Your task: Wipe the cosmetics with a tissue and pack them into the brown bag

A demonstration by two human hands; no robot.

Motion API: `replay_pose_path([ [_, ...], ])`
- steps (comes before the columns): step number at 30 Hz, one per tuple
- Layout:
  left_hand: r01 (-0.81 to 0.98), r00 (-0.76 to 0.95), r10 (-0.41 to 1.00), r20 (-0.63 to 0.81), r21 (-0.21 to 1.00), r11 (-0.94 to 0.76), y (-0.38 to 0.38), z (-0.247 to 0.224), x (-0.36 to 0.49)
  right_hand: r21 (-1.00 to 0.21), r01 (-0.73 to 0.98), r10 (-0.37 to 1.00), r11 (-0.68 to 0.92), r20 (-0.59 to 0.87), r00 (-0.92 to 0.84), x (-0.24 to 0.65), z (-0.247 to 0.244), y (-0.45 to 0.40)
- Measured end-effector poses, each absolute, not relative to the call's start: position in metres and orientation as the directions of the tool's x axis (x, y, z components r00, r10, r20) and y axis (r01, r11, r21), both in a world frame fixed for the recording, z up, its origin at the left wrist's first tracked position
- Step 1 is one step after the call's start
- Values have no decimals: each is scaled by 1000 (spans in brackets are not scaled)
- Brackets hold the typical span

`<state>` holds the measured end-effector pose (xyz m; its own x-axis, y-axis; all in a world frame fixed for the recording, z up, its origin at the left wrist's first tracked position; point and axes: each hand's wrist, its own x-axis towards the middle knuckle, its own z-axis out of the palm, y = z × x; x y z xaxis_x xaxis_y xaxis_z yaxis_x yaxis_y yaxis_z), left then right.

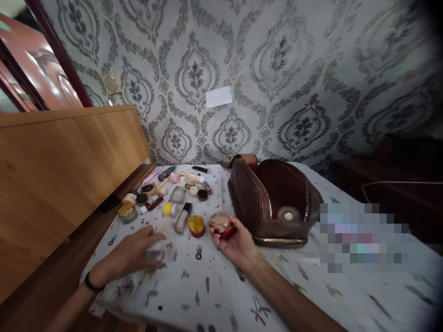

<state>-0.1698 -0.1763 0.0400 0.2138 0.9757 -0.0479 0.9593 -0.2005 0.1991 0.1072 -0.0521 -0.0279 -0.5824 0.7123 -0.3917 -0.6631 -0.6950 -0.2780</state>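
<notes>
My right hand (238, 244) grips a round cosmetic compact (221, 221) with a rose-gold top and a red, shiny side, palm up in front of the bag. On the left, my left hand (136, 251) is blurred, its fingers curved around a small clear jar (155, 252) just above the cloth. A gold-lidded jar (197, 226) stands between the hands, beside a foundation bottle (183, 217) with a black cap. A brown leather cosmetic bag (277, 203) sits unzipped to the right of my right hand; its inside is mostly dark.
More cosmetics lie toward the back left: a yellow-and-white jar (170, 209), a clear jar (177, 194), a gold-topped jar (127, 212) and several tubes. A wooden cabinet (69, 184) borders the left side, with a patterned wall (242, 69) behind. A pixelated patch covers the right.
</notes>
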Motion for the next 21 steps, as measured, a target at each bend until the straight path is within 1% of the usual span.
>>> replay_pose_path([
  [2,976,173,984,-37,139,-166,-188,31,-171,-286,-658,711,-697,-395,-582,107,-27,-52],
  [6,998,62,995,79,29,-64,-184,17,-196,-302,-651,711,-696,-414,-568,106,-23,-54],
  [9,1000,21,991,133,18,-24,-172,16,-206,-301,-656,714,-692,-420,-561,106,-20,-55],
  [11,996,59,985,163,59,-69,-164,16,-195,-301,-649,709,-698,-413,-571,106,-20,-55],
  [14,968,192,960,203,123,-219,-151,12,-155,-307,-651,715,-694,-402,-572,106,-21,-55],
  [15,956,238,947,215,122,-268,-145,9,-138,-309,-655,719,-690,-400,-569,106,-21,-55],
  [17,950,284,940,189,79,-303,-132,4,-107,-307,-661,723,-684,-399,-563,106,-22,-55],
  [19,971,229,963,144,35,-236,-118,3,-85,-299,-667,725,-682,-400,-561,106,-23,-55],
  [21,985,172,982,83,16,-174,-105,5,-73,-292,-675,727,-678,-401,-557,107,-23,-56],
])
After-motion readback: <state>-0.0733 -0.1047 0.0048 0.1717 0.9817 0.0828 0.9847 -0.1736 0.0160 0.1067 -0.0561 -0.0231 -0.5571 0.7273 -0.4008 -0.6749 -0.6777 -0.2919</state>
